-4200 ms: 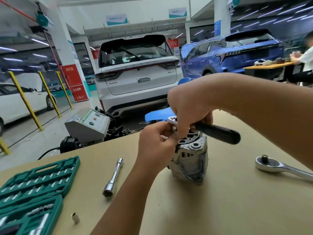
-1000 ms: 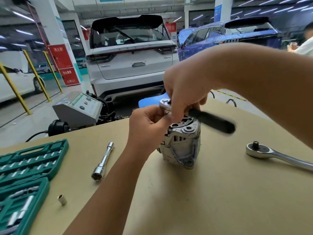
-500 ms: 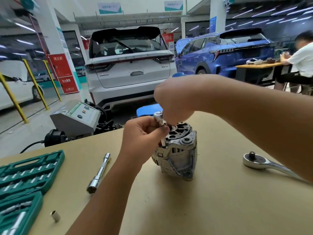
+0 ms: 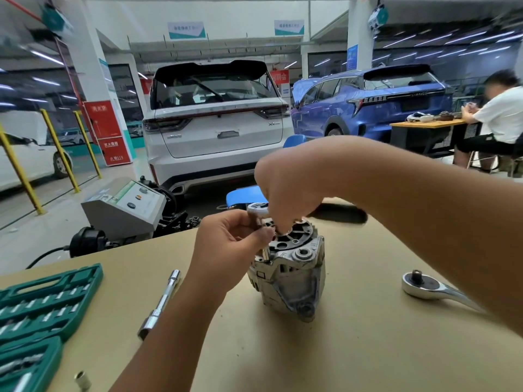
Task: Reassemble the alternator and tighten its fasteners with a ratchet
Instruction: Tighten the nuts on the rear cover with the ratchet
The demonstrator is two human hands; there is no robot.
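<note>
Standing upright on alternator (image 4: 288,275), ratchet (image 4: 258,208) handle points right.

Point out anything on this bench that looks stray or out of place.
One small loose silver socket lies alone on the tan tabletop, outside the open green socket case. Nothing looks spilled or damaged.

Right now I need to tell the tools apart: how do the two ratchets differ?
The small ratchet is held in the right hand over the alternator; the big ratchet lies untouched on the table. The small one has a black handle, the big one bare metal. Both have round silver heads.
</note>
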